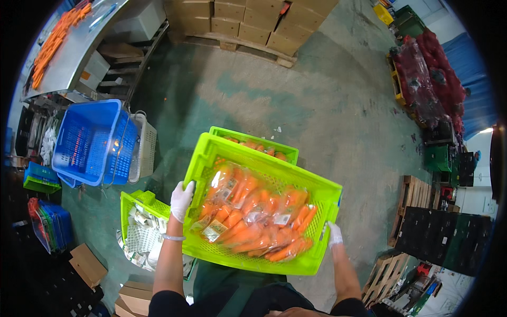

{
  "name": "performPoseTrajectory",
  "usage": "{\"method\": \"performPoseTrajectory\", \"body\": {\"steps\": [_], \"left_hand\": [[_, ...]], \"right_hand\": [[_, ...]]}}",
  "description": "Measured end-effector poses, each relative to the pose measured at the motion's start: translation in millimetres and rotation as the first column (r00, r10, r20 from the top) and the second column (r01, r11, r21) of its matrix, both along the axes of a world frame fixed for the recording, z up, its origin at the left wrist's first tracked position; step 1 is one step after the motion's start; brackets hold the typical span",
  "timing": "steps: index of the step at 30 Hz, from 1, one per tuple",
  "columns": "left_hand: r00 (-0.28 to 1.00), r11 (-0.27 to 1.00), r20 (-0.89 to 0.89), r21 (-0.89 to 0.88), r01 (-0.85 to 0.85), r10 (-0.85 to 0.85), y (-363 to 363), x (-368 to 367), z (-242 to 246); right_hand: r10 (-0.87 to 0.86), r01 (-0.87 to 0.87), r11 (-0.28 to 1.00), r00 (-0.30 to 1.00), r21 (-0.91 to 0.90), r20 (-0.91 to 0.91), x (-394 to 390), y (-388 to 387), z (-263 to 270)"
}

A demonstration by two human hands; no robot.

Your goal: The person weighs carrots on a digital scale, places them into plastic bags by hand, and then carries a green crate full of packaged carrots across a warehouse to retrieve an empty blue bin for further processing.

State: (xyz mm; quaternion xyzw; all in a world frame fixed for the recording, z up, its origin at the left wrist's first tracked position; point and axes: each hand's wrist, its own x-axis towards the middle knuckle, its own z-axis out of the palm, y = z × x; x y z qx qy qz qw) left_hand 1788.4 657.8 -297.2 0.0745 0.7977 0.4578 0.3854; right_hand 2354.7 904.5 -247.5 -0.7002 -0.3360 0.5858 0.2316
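In front of my body I hold a lime-green plastic crate [269,158], tilted a little. My left hand [182,201], in a white glove, grips its left end wall. The right end is held by my gloved right hand [334,233]. Inside lie several clear plastic bags of carrots [253,206] bearing labels. Just beyond the raised crate's far wall shows a second lime-green crate [294,152] with bagged carrots in it, partly hidden by the one I carry.
Left of me stand a lime-green crate [126,214] of label material, blue baskets [85,142] and a metal table [85,47] with loose carrots. Cardboard boxes [245,20] sit on a pallet ahead. To the right are red mesh sacks [435,79], wooden pallets [414,198] and black crates [435,237].
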Motion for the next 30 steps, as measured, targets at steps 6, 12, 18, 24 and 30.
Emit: {"method": "performPoseTrajectory", "body": {"steps": [6,12,18,24,30], "left_hand": [[0.838,0.870,0.347,0.105,-0.481,0.421,-16,91,-151],[0.461,0.559,0.571,0.004,-0.829,0.679,35,200,-253],[0.159,0.458,0.734,-0.227,-0.859,0.660,79,359,-303],[0.952,0.985,0.265,-0.039,0.168,-0.152,83,292,-208],[0.942,0.995,-0.334,-0.099,-0.002,-0.031,240,93,-259]], "right_hand": [[0.449,-0.512,0.852,0.824,0.112,0.345,-90,247,-180],[0.693,-0.861,0.456,0.502,0.225,0.517,-290,388,-234],[0.603,-0.936,0.126,0.336,0.329,0.724,-400,360,-248],[0.473,-0.776,0.483,0.621,0.406,0.625,-246,297,-228],[0.273,-0.422,0.899,0.750,0.118,0.603,-138,198,-317]]}}
